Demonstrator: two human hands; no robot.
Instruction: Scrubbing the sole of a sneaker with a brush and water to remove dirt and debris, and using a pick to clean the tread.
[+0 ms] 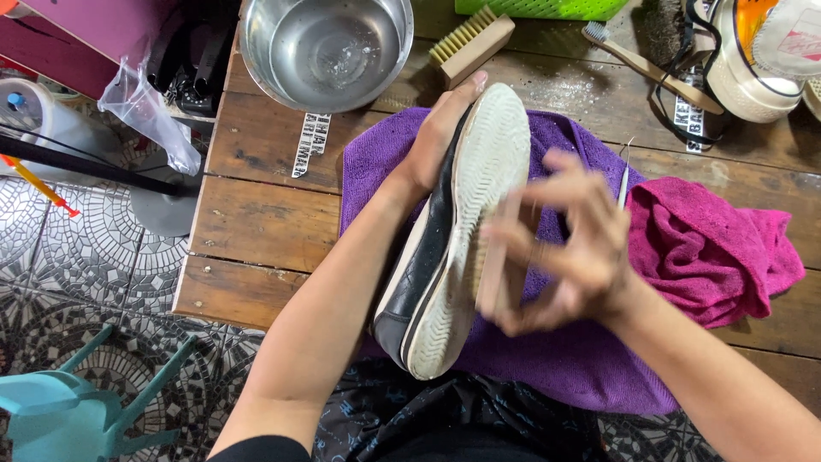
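In the head view, the left hand (436, 137) grips a black sneaker (457, 231) at its toe, the white sole turned up, over a purple towel (564, 359) on the wooden table (256, 222). The right hand (573, 248), blurred, is closed around a wooden brush (496, 265) touching the sole. A magenta cloth (718, 248) lies just beside, and a steel bowl (325, 47) stands behind.

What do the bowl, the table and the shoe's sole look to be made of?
The bowl looks like stainless steel: a shiny grey surface that mirrors the light. The table looks like wood, brown planks with grain and worn, scuffed patches. The sole of the shoe, steadied by the left hand, seems to be off-white rubber with a moulded ribbed tread, though the look leaves that open.
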